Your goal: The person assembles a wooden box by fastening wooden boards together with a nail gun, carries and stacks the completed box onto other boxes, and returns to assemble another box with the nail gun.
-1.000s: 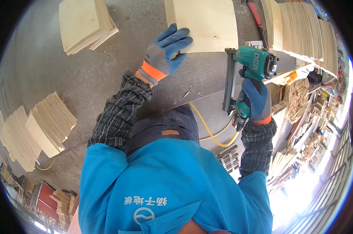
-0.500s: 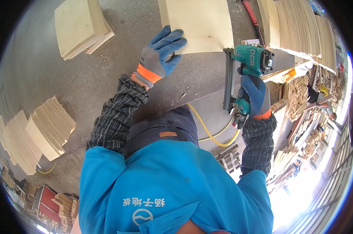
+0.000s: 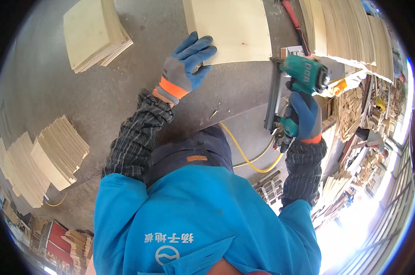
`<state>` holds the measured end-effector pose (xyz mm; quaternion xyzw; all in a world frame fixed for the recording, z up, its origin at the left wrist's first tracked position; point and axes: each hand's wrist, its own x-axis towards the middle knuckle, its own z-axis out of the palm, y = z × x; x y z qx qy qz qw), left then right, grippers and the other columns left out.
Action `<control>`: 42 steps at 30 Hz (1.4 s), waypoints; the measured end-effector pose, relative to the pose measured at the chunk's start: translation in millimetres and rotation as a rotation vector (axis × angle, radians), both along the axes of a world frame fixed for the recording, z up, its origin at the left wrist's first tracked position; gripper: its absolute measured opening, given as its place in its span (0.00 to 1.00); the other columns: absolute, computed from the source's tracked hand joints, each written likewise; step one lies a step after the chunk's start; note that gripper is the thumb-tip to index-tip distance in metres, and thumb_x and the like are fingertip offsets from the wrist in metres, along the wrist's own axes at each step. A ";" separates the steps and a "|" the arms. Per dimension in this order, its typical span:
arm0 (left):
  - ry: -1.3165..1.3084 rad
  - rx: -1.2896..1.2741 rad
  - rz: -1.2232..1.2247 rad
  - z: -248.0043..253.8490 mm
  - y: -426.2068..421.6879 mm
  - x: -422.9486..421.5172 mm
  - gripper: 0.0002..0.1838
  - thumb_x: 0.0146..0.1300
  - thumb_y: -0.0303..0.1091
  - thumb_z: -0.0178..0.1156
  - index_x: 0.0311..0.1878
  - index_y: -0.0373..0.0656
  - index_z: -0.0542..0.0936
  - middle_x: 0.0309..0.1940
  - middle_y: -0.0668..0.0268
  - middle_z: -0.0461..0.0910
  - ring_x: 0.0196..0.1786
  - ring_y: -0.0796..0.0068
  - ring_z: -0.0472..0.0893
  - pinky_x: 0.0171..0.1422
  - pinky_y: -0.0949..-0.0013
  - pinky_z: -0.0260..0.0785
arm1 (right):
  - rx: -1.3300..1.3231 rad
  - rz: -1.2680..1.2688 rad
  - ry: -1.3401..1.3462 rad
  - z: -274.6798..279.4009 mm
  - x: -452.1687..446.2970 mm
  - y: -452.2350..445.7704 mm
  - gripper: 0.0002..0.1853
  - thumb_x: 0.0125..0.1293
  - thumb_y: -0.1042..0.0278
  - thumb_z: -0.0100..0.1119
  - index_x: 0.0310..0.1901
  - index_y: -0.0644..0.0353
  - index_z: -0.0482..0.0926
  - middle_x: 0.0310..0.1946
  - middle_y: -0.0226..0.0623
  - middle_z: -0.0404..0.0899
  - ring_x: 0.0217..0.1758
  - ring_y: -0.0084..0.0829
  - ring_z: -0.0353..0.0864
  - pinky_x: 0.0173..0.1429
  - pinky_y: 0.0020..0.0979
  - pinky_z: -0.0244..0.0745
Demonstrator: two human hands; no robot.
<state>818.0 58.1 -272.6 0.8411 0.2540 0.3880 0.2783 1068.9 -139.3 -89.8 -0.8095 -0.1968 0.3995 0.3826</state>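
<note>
A broad grey desk, dusty and flecked with splinters, spreads in front of the worker in the blue jacket. The pale board lies flat on it, straight ahead. The left hand, gloved, has its fingers loosely parted over the board's near left corner. The right hand has its fingers wrapped round the handle of the green nail gun, whose nose is just beside the near right corner; I can't tell whether they touch.

One wood stack sits off to the left, more stacked sheets nearer the worker on that side, and tall piles to the far right, beside a red-handled tool. Beyond the desk's edge, a yellow hose loops above a slatted pallet, and another person bends among scattered timber.

The board's far end is cut off. The right palm is hidden, the orange-yellow item past the nail gun is unclear, and glare washes out the lower right.
</note>
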 end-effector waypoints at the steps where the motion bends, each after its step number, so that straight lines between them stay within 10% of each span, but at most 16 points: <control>1: -0.005 -0.002 0.002 -0.5 -1.0 -0.1 0.30 0.53 0.28 0.79 0.62 0.54 0.87 0.71 0.67 0.81 0.75 0.50 0.77 0.76 0.53 0.77 | -0.010 -0.022 -0.012 6.3 0.4 -5.1 0.21 0.73 0.57 0.64 0.58 0.64 0.84 0.28 0.30 0.80 0.27 0.19 0.78 0.30 0.24 0.71; 14: 0.186 0.033 0.107 89.4 14.5 5.5 0.23 0.63 0.38 0.76 0.60 0.43 0.87 0.65 0.52 0.84 0.72 0.43 0.78 0.76 0.49 0.72 | -0.058 -0.068 0.036 -47.3 -8.8 -76.0 0.18 0.71 0.59 0.67 0.51 0.66 0.84 0.29 0.28 0.80 0.30 0.18 0.76 0.35 0.28 0.72; 25: 0.403 0.102 0.329 31.8 245.8 104.6 0.34 0.65 0.53 0.71 0.69 0.41 0.81 0.71 0.44 0.77 0.76 0.42 0.71 0.79 0.49 0.67 | -0.077 0.112 -0.088 -86.9 -46.9 -66.6 0.25 0.64 0.52 0.70 0.59 0.55 0.86 0.43 0.48 0.91 0.49 0.43 0.92 0.55 0.42 0.83; 30: 0.497 -0.108 0.142 6.1 310.0 105.8 0.38 0.63 0.54 0.72 0.71 0.40 0.79 0.64 0.44 0.83 0.68 0.44 0.81 0.73 0.52 0.73 | -0.104 0.184 0.027 -72.3 -47.2 -40.7 0.26 0.65 0.51 0.70 0.58 0.59 0.85 0.40 0.48 0.89 0.43 0.32 0.89 0.52 0.42 0.82; 35: 0.433 -0.328 0.144 -3.9 307.8 89.3 0.31 0.62 0.46 0.76 0.61 0.34 0.85 0.53 0.48 0.90 0.53 0.53 0.90 0.61 0.57 0.80 | 0.024 0.105 0.010 -85.1 -39.2 -38.3 0.25 0.65 0.52 0.70 0.57 0.60 0.85 0.35 0.45 0.89 0.41 0.35 0.90 0.50 0.42 0.83; 42: 0.464 -0.310 0.540 33.1 177.9 46.0 0.35 0.61 0.49 0.77 0.62 0.29 0.83 0.57 0.40 0.86 0.58 0.46 0.87 0.66 0.55 0.77 | -0.082 0.057 -0.028 -55.3 2.4 -30.6 0.24 0.63 0.52 0.71 0.56 0.58 0.86 0.38 0.45 0.90 0.44 0.39 0.92 0.51 0.41 0.84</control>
